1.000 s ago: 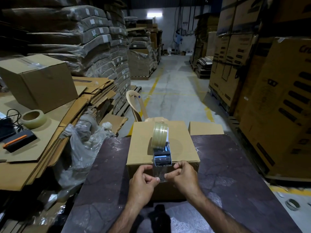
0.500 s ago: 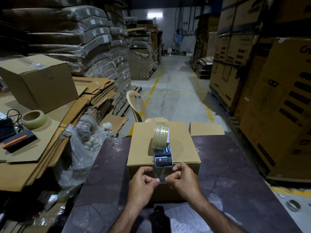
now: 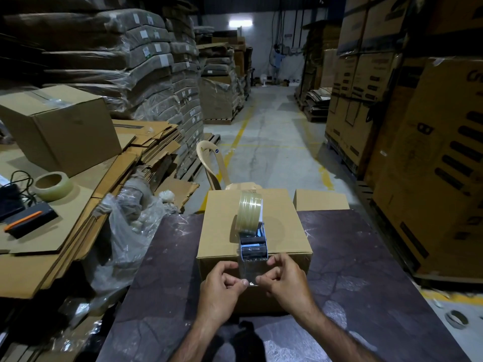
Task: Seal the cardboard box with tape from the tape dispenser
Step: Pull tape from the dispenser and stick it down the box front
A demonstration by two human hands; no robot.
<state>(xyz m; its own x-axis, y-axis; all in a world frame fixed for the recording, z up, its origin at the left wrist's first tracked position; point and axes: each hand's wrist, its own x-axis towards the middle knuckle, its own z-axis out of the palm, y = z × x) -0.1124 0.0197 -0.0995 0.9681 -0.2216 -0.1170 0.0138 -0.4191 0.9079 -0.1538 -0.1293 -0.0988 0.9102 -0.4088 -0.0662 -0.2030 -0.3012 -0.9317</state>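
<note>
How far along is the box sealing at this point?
Done: cardboard box flaps closed, tape dispenser resting on top. In hand: left hand and right hand pinch the clear tape end against the near face. Left: no tape visible along the top.

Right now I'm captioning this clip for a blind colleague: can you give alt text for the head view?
Both hands, left hand and right hand, pinch a strip of clear tape pulled down over the near face of a closed cardboard box. The tape dispenser rests on the box, which sits on a dark table in a warehouse aisle.
</note>
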